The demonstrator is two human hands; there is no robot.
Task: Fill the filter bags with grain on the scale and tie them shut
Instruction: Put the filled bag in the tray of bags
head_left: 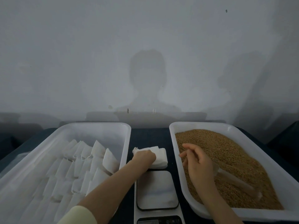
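Observation:
A stack of empty white filter bags [161, 156] lies on the dark table behind the scale [156, 189]. My left hand [144, 157] rests on that stack with its fingers curled onto the bags. My right hand [196, 160] hovers over the brown grain [226, 152] in the right white tray [262, 160], fingers apart and holding nothing. A clear plastic scoop [237, 181] lies half sunk in the grain just right of that hand. The scale's white platform is bare.
The left white tray [100, 126] holds several filled, tied filter bags [84, 160] in rows. The scale's display [160, 221] sits at the frame's bottom edge. A grey wall rises close behind the table.

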